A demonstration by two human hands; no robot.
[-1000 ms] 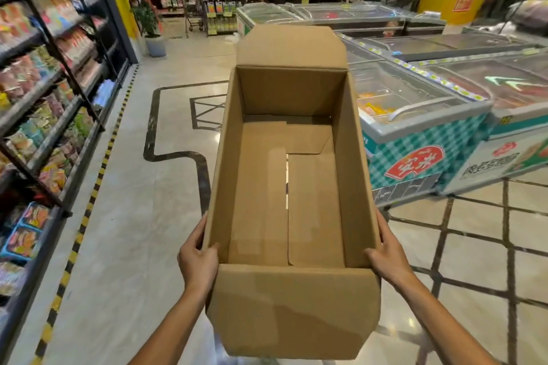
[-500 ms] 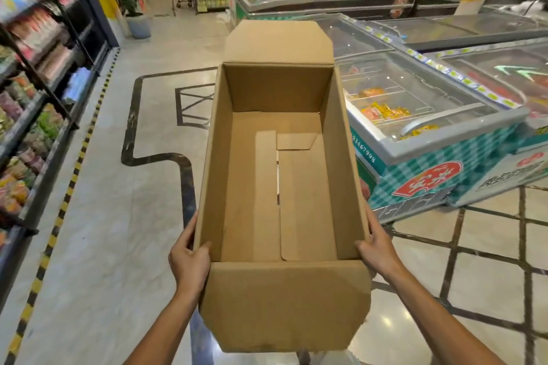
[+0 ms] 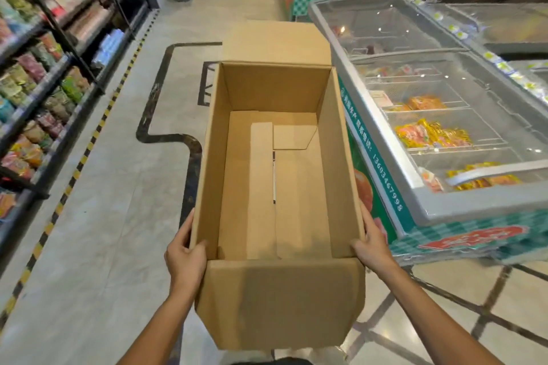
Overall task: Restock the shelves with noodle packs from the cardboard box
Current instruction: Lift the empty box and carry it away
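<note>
Fingers of left hand and right hand clasp opposite side walls of cardboard box, thumbs hooked inside. Box open, held between shelves to its left and freezer to its right.

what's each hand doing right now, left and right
Left hand: grips the left wall of the empty cardboard box, thumb hooked over the rim.
Right hand: grips the box's right wall the same way.
</note>
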